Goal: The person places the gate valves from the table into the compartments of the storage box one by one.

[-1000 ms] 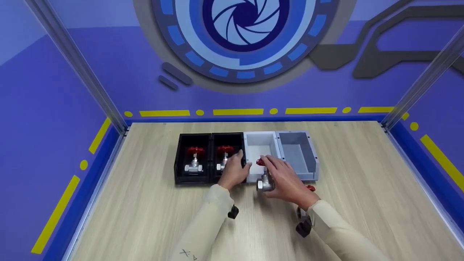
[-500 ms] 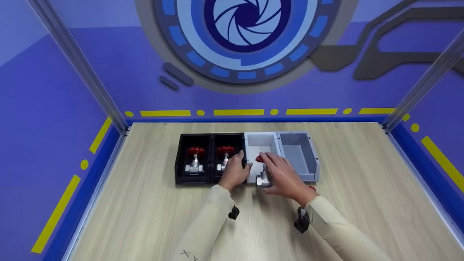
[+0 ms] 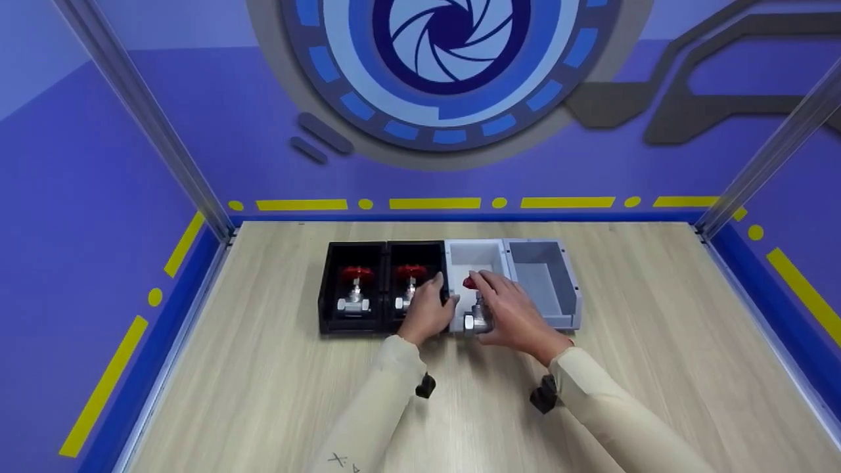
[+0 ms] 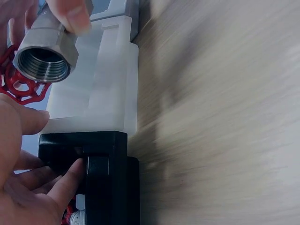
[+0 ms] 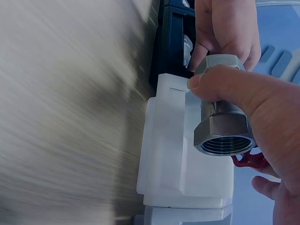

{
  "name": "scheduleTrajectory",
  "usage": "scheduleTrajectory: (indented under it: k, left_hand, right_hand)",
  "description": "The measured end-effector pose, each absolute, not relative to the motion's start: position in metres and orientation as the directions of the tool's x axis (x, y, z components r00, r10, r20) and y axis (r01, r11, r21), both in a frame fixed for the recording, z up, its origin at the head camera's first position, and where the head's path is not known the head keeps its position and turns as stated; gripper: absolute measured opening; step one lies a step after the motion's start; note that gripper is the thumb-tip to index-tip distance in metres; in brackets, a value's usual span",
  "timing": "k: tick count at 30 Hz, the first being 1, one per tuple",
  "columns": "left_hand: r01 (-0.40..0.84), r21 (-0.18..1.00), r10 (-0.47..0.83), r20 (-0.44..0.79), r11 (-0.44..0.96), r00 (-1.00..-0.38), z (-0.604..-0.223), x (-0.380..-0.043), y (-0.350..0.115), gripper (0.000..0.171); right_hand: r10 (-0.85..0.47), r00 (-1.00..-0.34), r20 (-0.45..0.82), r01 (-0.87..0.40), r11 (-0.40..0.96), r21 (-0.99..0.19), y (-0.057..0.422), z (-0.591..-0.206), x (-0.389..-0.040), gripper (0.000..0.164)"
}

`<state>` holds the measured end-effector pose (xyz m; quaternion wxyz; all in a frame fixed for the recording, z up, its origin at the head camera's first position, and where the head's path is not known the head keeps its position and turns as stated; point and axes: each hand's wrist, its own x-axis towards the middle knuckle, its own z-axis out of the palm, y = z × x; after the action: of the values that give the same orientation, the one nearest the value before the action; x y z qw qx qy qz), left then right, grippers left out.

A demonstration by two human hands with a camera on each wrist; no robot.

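My right hand (image 3: 519, 318) grips a metal valve (image 3: 478, 320) with a red handwheel, thumb on the body and fingers at the wheel. The valve is upright at the front of the white bin (image 3: 476, 249), its threaded opening (image 5: 226, 144) visible in the right wrist view. My left hand (image 3: 427, 312) straddles the wall between the second black bin (image 3: 415, 249) and the white one. In the left wrist view its fingers (image 4: 68, 185) reach inside the black bin while the thumb (image 4: 35, 121) lies on the white side. That bin's valve (image 3: 409, 289) is partly hidden by this hand.
At the left, another black bin (image 3: 328, 282) holds an upright red-wheeled valve (image 3: 355, 292). A grey bin (image 3: 568, 282) closes the row at the right. All stand on a wood-grain table (image 3: 263, 394) with blue panels (image 3: 131, 164) around it.
My right hand has carried the valve slightly forward and up, closer over the white bin's front. The left hand has stayed at the wall between the bins.
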<state>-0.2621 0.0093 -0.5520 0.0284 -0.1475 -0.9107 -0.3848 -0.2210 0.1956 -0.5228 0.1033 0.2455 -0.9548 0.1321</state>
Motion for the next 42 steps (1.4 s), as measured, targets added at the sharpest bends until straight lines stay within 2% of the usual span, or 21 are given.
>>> scheduleTrajectory:
  k: [17, 28, 42]
  left_hand:
    - [0.293, 0.694, 0.251, 0.164, 0.658, -0.954, -0.553, -0.261, 0.009, 0.062]
    - [0.274, 0.710, 0.244, 0.146, 0.648, -0.959, -0.552, -0.261, 0.008, 0.062]
    - [0.307, 0.698, 0.254, 0.183, 0.647, -0.950, -0.554, -0.262, 0.010, 0.061]
  right_hand:
    - [-0.407, -0.880, 0.245, -0.465, 0.844, -0.268, 0.197, -0.527, -0.234, 0.112]
    - [-0.395, -0.893, 0.215, -0.444, 0.847, -0.290, 0.197, -0.530, -0.243, 0.106]
    - [-0.412, -0.876, 0.250, -0.470, 0.844, -0.257, 0.202, -0.535, -0.253, 0.102]
